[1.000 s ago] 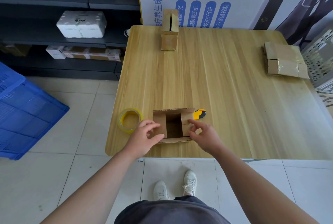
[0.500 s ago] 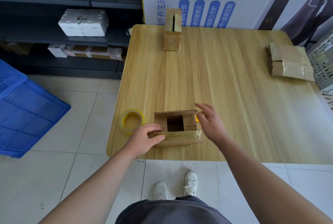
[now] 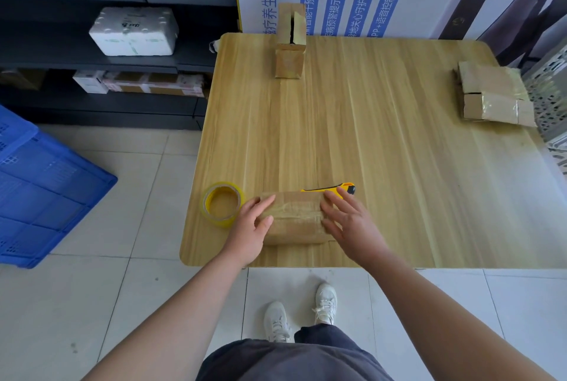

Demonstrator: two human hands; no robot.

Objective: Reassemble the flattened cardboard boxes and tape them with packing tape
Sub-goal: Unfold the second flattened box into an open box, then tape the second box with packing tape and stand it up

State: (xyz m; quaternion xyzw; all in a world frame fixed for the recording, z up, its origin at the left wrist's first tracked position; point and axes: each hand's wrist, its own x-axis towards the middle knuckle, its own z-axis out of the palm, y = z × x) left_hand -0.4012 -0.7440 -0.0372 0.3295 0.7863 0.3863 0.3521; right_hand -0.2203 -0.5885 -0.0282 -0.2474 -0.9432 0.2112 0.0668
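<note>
Where the cardboard box (image 3: 294, 218) lies near the front edge of the worktop (image 3: 383, 141), its flaps are folded shut and glossy strips of clear tape cross its top. Your left grip (image 3: 250, 227) rests on the box's left end, with the fingers straight over the top and the thumb against the near side; it is wide and clasps nothing. Your right grip (image 3: 349, 227) lies at the right end, with the fingers spread and straight and the fingertips (image 3: 329, 196) touching the box's top; it too is wide. The roll of packing tape (image 3: 222, 222) lies flat on the worktop just to the left of the box and close beside your left grip; whether they touch cannot be told. A yellow utility knife (image 3: 343, 195) lies just behind the box, along its far side and beyond your right fingertips. At the far edge of the worktop a second box (image 3: 291, 40) stands upright, with a dark slit between its top flaps. Near the right edge lies a stack of flattened boxes (image 3: 494, 95), well apart from your hands. A blue crate (image 3: 46, 184) sits on the tiled floor to the left, in front of dark shelves that hold a white foam box (image 3: 135, 31).
</note>
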